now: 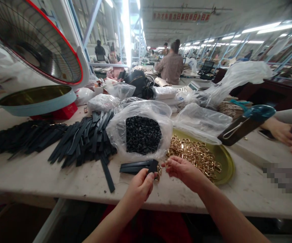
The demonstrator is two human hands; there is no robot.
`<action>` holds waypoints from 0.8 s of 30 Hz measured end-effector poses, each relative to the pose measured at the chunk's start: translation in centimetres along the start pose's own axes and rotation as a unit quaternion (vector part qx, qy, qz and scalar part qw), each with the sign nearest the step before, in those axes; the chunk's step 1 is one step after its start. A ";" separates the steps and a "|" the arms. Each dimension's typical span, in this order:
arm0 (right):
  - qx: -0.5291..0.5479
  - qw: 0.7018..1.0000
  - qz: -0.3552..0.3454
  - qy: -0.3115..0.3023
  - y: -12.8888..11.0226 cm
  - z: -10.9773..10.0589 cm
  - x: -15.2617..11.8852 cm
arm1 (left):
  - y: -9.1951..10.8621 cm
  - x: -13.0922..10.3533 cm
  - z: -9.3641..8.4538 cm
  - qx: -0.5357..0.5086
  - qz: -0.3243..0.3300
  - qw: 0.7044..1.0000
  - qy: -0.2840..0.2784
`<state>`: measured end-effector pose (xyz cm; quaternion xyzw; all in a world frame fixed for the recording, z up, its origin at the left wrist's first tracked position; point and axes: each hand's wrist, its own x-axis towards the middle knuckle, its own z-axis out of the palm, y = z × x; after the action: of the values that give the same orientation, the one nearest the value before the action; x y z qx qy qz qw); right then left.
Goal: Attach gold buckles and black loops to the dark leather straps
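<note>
My left hand [142,185] is closed, thumb on top, around a dark strap [153,165] at the table's front. Gold buckles [158,172] show at the strap's end, just past my fingertips. More flat dark straps [133,166] lie stacked right behind that hand. To its right, my right hand [182,170] has its fingers drawn together in a pinch; whatever they hold is too small to make out. Beside it, a gold-coloured round tray [228,165] carries a heap of gold metal buckles [194,153].
A clear plastic bag [115,131] of small black loops [143,135] stands behind my hands. Piles of dark straps [82,141] spread leftward, below a red-rimmed fan [34,44] and a round pan [37,101]. At right are a dark bottle [244,126] and another person's hands [285,135].
</note>
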<state>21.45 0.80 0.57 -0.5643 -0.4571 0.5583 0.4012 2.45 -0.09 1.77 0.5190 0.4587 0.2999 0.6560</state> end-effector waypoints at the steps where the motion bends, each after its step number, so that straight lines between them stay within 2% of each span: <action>1: 0.098 0.994 0.027 -0.028 0.0 1.1 -0.6 | 0.1 0.2 0.2 0.013 0.012 1.000 0.001; 2: 0.170 0.983 0.049 -0.045 0.0 2.1 -1.1 | 0.1 0.4 0.2 0.031 0.030 0.999 0.004; 4: 0.214 0.974 0.058 -0.045 0.3 3.6 -1.7 | -0.2 0.7 0.0 0.076 0.065 0.995 0.014; 7: 0.158 0.987 0.013 -0.022 1.1 4.9 -2.0 | -0.9 0.7 -0.4 0.134 0.075 0.987 0.037; 11: 0.065 0.997 -0.033 0.009 2.2 5.3 -2.0 | -1.0 0.1 -0.4 0.157 0.085 0.981 0.073; 14: 0.066 0.997 0.015 -0.039 2.4 5.4 -2.1 | -1.0 -0.4 -0.1 0.157 0.090 0.982 0.062; 17: 0.154 0.981 0.067 -0.096 2.5 5.5 -2.5 | -1.3 -0.8 -0.2 0.173 0.087 0.979 0.057; 20: 0.268 0.953 0.100 -0.103 2.8 5.5 -2.9 | -1.8 -0.9 -0.6 0.187 0.091 0.976 0.058; 24: 0.342 0.924 0.150 -0.088 3.1 5.6 -3.2 | -2.0 -1.0 -1.1 0.199 0.082 0.976 0.044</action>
<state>16.19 -3.40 -1.91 -0.4040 -0.1818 0.7815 0.4392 0.92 -1.10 0.16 0.6614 0.4932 0.2779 0.4921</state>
